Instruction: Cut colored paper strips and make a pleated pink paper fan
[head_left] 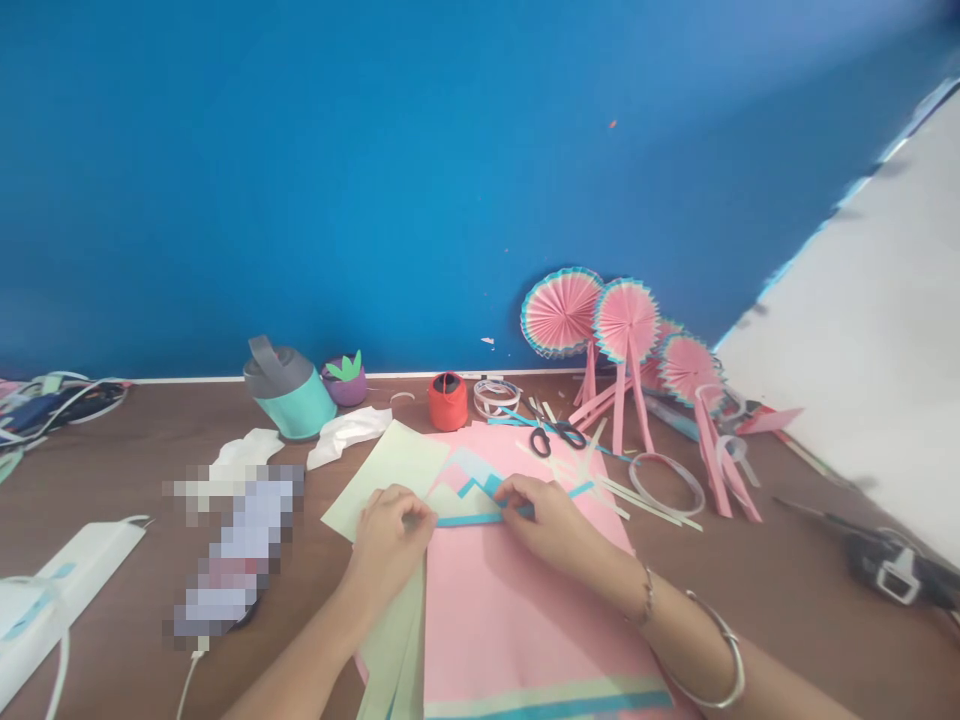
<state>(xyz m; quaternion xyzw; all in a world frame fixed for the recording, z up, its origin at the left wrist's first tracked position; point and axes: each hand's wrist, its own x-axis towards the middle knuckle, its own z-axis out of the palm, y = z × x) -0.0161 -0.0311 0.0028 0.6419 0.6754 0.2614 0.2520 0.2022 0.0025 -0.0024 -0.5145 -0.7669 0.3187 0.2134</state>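
A pink paper sheet (525, 610) lies before me, with a pale green and blue band along its near edge. A blue strip (469, 520) and a pale green band run across its far end, which looks folded over. My left hand (394, 535) pinches the left end of that blue-edged fold between thumb and fingers. Closed on the same edge farther right is my right hand (544, 515), its fingertips partly covering the blue. Pale green sheets (390, 465) lie under and left of the pink one. Behind the hands, black-handled scissors (555, 435) rest among thin paper strips (645, 500).
Pink pleated paper fans (628, 320) lean against the blue wall at the right. Tape rolls (666, 485), a red container (448, 402), a purple pot (345, 380) and a turquoise cup (292, 395) stand behind. A blurred phone (240, 550) and power strip (71, 600) lie left.
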